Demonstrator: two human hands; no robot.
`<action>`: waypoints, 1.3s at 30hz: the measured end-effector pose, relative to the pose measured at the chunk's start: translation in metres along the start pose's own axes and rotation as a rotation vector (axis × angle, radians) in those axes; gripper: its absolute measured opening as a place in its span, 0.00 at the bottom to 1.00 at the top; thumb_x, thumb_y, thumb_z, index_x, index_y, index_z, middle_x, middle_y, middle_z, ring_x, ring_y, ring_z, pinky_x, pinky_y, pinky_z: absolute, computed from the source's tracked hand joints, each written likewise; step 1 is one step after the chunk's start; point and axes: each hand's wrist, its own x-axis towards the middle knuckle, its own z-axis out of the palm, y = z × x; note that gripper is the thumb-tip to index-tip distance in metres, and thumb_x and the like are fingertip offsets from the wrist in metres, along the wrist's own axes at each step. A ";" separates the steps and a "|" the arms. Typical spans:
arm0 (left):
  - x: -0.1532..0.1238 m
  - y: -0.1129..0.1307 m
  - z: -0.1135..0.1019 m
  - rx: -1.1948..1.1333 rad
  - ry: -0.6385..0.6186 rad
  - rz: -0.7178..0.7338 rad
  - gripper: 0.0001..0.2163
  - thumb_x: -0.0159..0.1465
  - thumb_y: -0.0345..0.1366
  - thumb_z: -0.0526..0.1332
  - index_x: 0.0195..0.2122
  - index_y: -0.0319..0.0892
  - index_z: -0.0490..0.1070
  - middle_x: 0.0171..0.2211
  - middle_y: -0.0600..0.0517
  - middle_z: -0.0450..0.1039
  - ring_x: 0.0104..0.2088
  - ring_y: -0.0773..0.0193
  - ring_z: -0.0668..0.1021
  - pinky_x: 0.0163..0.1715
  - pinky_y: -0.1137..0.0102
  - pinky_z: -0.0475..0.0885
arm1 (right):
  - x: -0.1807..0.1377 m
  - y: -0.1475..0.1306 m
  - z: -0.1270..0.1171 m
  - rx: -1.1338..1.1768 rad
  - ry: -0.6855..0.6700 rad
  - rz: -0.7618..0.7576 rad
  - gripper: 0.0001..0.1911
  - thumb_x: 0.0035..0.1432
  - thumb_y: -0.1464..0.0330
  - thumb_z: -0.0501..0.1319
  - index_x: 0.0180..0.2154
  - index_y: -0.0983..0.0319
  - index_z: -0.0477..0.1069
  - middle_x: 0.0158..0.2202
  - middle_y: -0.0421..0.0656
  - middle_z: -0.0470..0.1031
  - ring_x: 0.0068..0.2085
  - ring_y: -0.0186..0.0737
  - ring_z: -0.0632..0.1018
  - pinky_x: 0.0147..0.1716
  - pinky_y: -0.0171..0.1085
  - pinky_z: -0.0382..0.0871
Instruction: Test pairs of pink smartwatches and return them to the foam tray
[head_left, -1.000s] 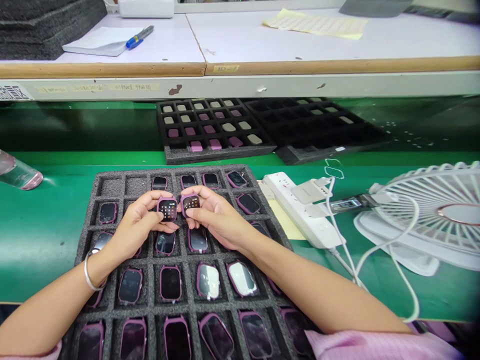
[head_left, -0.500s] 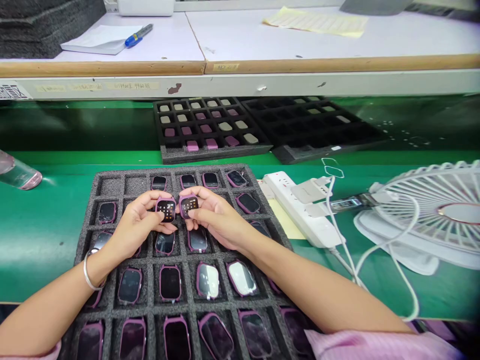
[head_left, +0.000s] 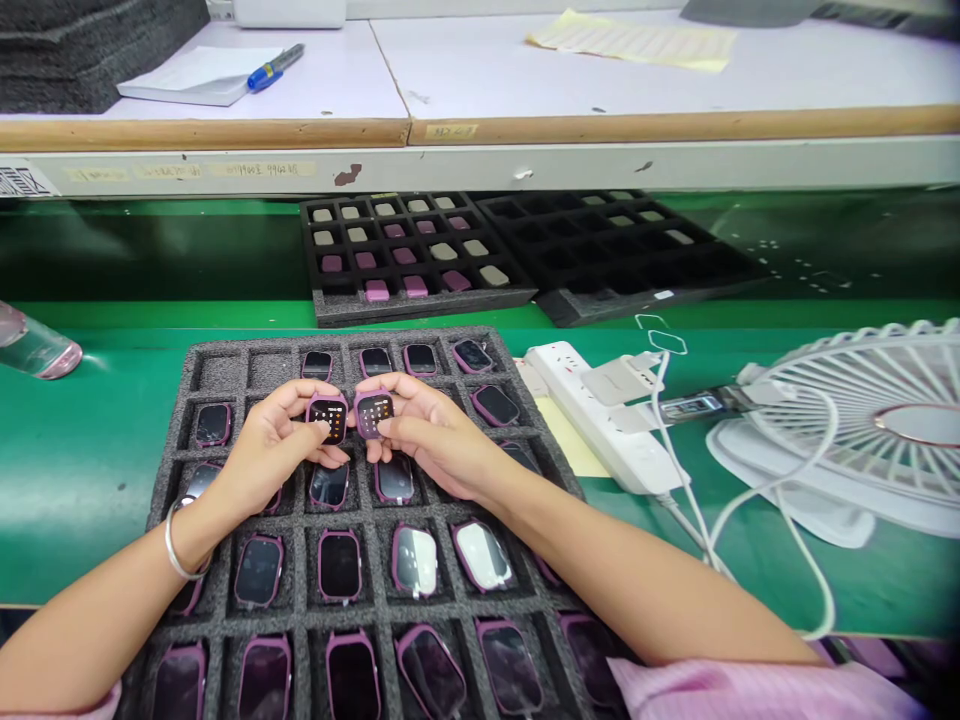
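My left hand point(head_left: 281, 437) grips a purple smartwatch point(head_left: 327, 416) without a strap, its screen lit with a keypad of small symbols. Beside it, my right hand point(head_left: 420, 425) holds a second purple smartwatch point(head_left: 373, 408), also lit with a similar keypad. Each thumb rests on the lower part of its screen. Both watches are held side by side above a dark grey foam tray point(head_left: 300, 515). Many more purple watches lie in the tray's compartments, such as a dark-screened watch point(head_left: 340, 566) below my hands; some are hidden under my hands and forearms.
A white power strip point(head_left: 600, 420) with plugs and cables lies right of the tray, near a white fan point(head_left: 892, 425). Two more foam trays point(head_left: 427, 308) sit under the shelf point(head_left: 480, 170). A clear bottle point(head_left: 37, 343) lies at the left.
Both watches have shifted very slightly left, along with the view. My thumbs stay on the screens, and the grip is unchanged.
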 end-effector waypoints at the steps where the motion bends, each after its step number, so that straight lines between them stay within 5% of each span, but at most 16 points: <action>1: 0.000 0.000 0.000 0.004 0.002 0.003 0.15 0.58 0.36 0.69 0.44 0.40 0.71 0.39 0.53 0.79 0.25 0.65 0.84 0.27 0.73 0.82 | 0.000 0.000 0.000 0.005 -0.004 0.004 0.18 0.51 0.73 0.66 0.45 0.61 0.69 0.32 0.37 0.77 0.26 0.31 0.78 0.26 0.31 0.69; 6: 0.003 -0.002 0.000 0.029 0.029 0.007 0.15 0.57 0.35 0.71 0.43 0.40 0.71 0.39 0.52 0.79 0.24 0.66 0.83 0.25 0.75 0.80 | 0.000 0.000 0.001 -0.010 -0.005 0.023 0.18 0.54 0.71 0.67 0.47 0.61 0.69 0.35 0.39 0.78 0.27 0.32 0.80 0.27 0.32 0.70; 14: 0.001 -0.002 0.000 -0.033 -0.031 0.013 0.16 0.58 0.30 0.65 0.48 0.42 0.72 0.43 0.52 0.78 0.31 0.63 0.86 0.36 0.70 0.84 | 0.001 0.003 -0.003 -0.009 0.025 -0.025 0.20 0.51 0.75 0.67 0.47 0.60 0.69 0.34 0.37 0.76 0.27 0.30 0.78 0.27 0.31 0.69; 39: 0.002 0.000 0.001 0.029 -0.004 -0.009 0.16 0.57 0.34 0.68 0.47 0.41 0.70 0.44 0.50 0.78 0.27 0.65 0.84 0.30 0.71 0.83 | 0.000 0.001 0.001 -0.031 0.036 -0.008 0.19 0.51 0.73 0.69 0.46 0.60 0.69 0.33 0.37 0.77 0.26 0.31 0.77 0.26 0.32 0.68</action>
